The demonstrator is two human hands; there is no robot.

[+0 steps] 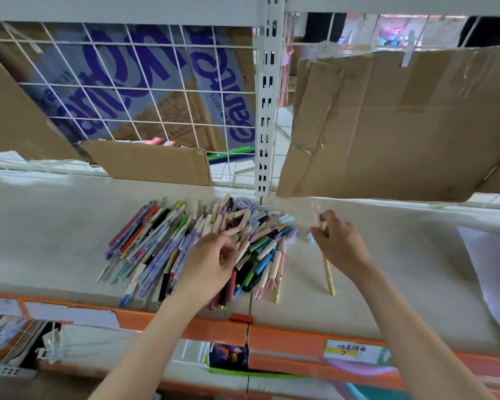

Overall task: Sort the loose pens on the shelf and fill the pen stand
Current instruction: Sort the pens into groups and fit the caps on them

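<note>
My right hand point(339, 241) is curled around a pale yellow pen point(328, 272), pinching it near its upper end. The pen slants down toward the front edge of the shelf point(55, 226), its lower tip at or just above the surface. A small light-blue piece sits at the fingertips; I cannot tell what it is. The upper end of the pen is blurred.

My left hand point(211, 264) rests on the pile of pens point(191, 243), fingers loosely bent, fingertips touching cream-coloured barrels near the pile's middle. I cannot tell whether it grips any of them.

The pile lies at the middle of the shelf, reaching from near the back edge toward the front edge. On its left side, long thin pens lie roughly parallel: blue, lilac, red, black, one green. On its right side, shorter thick pens in cream, pink, green, blue and black lie crossed over one another, with loose caps at the back. A red cap point(241, 318) lies alone at the front edge.

A box point(145, 82) behind the wire grid point(104, 82) carries large purple lettering, upside down and not readable. A white label point(348, 351) on the orange front rail point(286, 339) shows the numeral 7 under small unreadable writing.

Bare shelf surface lies left of the pile and right of the right hand. Cardboard sheets point(401, 125) hang along the back edge.
</note>
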